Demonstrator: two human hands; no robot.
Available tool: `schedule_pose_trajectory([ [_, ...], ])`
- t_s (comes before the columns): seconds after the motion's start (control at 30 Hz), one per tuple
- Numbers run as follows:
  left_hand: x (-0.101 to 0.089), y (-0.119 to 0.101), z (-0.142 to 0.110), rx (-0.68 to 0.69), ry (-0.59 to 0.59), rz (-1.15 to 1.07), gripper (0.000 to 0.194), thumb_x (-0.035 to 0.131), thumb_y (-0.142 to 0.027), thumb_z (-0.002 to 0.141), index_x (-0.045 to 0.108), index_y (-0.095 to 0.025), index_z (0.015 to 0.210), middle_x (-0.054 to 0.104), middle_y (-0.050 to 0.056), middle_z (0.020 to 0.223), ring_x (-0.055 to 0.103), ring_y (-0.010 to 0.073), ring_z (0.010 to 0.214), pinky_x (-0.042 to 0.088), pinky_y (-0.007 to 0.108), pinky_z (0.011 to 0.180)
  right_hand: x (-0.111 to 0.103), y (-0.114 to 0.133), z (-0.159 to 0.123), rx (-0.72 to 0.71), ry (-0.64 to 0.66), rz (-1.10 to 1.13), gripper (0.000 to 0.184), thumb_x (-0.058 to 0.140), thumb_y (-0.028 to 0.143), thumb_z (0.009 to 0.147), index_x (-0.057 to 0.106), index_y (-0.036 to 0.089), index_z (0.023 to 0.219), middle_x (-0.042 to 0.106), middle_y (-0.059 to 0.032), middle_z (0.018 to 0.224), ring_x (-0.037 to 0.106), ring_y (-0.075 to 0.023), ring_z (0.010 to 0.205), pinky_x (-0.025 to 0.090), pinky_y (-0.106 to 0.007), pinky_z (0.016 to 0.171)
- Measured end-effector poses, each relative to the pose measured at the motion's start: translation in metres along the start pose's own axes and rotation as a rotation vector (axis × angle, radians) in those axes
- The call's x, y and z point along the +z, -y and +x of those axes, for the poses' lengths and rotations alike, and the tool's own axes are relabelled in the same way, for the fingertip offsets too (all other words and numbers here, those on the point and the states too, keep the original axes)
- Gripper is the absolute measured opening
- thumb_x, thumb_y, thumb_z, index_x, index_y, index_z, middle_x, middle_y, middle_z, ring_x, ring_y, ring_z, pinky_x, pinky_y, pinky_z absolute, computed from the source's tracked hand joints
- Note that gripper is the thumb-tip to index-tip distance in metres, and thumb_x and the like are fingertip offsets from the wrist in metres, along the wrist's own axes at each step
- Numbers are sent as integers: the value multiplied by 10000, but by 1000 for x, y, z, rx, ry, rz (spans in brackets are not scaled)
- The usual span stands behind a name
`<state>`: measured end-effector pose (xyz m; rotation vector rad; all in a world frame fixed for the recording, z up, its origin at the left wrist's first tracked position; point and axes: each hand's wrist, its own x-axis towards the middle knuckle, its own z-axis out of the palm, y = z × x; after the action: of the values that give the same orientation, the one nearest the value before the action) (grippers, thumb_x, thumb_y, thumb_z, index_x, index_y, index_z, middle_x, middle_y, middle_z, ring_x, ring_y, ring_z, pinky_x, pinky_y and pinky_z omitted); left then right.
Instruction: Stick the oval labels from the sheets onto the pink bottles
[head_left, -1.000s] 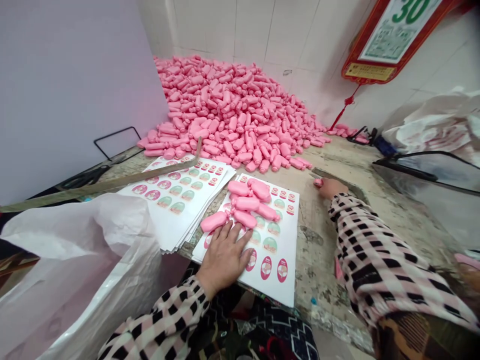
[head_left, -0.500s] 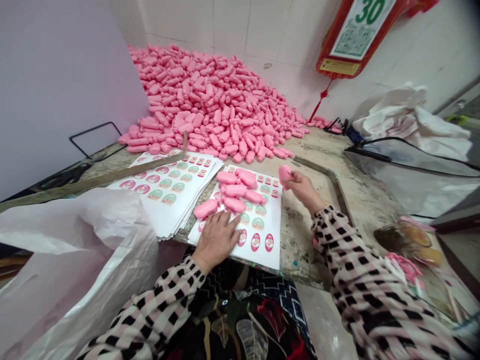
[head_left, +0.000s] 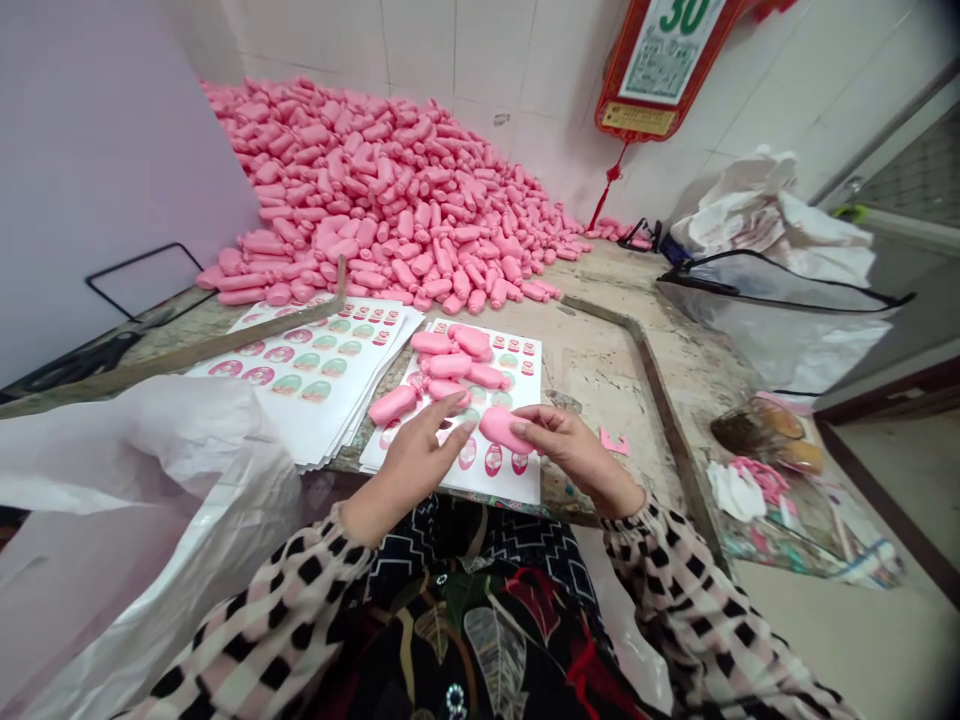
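My right hand (head_left: pixel 571 452) grips a small pink bottle (head_left: pixel 501 428) just above the near part of a white sticker sheet (head_left: pixel 517 482). My left hand (head_left: pixel 420 455) rests on that sheet with fingers spread, its fingertips close to the held bottle and not clearly gripping anything. Several loose pink bottles (head_left: pixel 450 365) lie on the far half of the sheet. The sheet carries oval pink and green stickers.
A large heap of pink bottles (head_left: pixel 375 200) fills the back of the stone table (head_left: pixel 600 370). A stack of sticker sheets (head_left: pixel 315 365) lies left, under a long strip (head_left: pixel 180 355). A white plastic bag (head_left: pixel 150 470) hangs left; a lined wire bin (head_left: pixel 787 320) stands right.
My right hand picked a pink bottle from the table at the right and brought it down over the sticker sheet near my left hand. My left fingers lifted slightly. The view turned right.
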<state>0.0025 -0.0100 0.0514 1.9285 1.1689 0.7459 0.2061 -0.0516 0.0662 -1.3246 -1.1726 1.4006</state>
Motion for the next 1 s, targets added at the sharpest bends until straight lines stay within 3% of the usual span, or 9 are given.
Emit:
schedule_pose_trajectory([
  [0.13, 5, -11, -15, -123, 404, -520, 496, 601, -341, 762, 489, -204, 1225, 598, 47, 1088, 570, 161, 913, 435, 309, 816, 9, -1, -20, -55, 72, -199, 247, 672, 383, 685, 650, 177, 820, 588, 17, 710, 491, -100, 635, 377, -228, 598],
  [0.2, 11, -9, -23, -247, 497, -686, 390, 630, -289, 737, 563, -169, 1102, 631, 39, 986, 584, 150, 864, 439, 299, 798, 15, -6, -27, -44, 53, -219, 241, 653, 405, 700, 638, 177, 778, 571, 21, 687, 477, -98, 616, 376, -228, 589],
  [0.33, 22, -1, -34, -508, 420, -876, 310, 667, -293, 709, 561, -141, 957, 642, 45, 900, 611, 130, 730, 469, 294, 730, 19, -24, -37, -17, -43, -38, 277, 589, 443, 752, 598, 215, 908, 577, 14, 784, 509, -110, 678, 413, -236, 635],
  [0.53, 28, 1, -36, -563, 408, -960, 304, 692, -285, 683, 531, -161, 910, 634, 25, 893, 634, 133, 718, 484, 308, 738, 11, -39, -42, -85, -77, -69, 248, 578, 403, 777, 602, 239, 962, 588, -3, 930, 545, -140, 841, 435, -273, 757],
  [0.63, 29, -2, -35, -593, 516, -959, 299, 676, -261, 682, 498, -162, 902, 650, 38, 838, 633, 136, 668, 480, 289, 675, 16, -34, -44, -144, -80, -235, 250, 541, 386, 810, 607, 243, 1003, 610, -16, 998, 556, -154, 884, 429, -301, 806],
  [0.77, 31, -7, -38, -593, 725, -884, 293, 636, -285, 697, 530, -128, 921, 667, 82, 770, 587, 121, 541, 450, 251, 546, 27, -32, -51, -285, 25, -408, 272, 502, 349, 845, 589, 264, 1088, 612, -26, 1040, 549, -158, 956, 409, -312, 865],
  [0.83, 31, -9, -39, -601, 754, -826, 284, 626, -319, 699, 558, -109, 878, 661, 83, 731, 551, 103, 490, 417, 225, 492, 24, -37, -53, -286, -21, -461, 359, 522, 377, 830, 540, 272, 1173, 586, -41, 1077, 541, -165, 966, 417, -311, 853],
  [0.9, 31, -10, -40, -616, 711, -784, 305, 621, -346, 704, 559, -113, 891, 649, 64, 702, 534, 95, 488, 394, 211, 481, 11, -43, -52, -223, -122, -494, 409, 503, 423, 832, 513, 271, 1211, 567, -53, 1103, 542, -172, 959, 428, -313, 827],
  [1.0, 30, -11, -37, -549, 546, -657, 331, 624, -368, 700, 531, -152, 933, 616, 6, 678, 532, 103, 537, 414, 229, 537, -17, -51, -45, -106, -289, -626, 339, 409, 449, 868, 611, 253, 1058, 615, -45, 1025, 561, -183, 916, 427, -318, 787],
])
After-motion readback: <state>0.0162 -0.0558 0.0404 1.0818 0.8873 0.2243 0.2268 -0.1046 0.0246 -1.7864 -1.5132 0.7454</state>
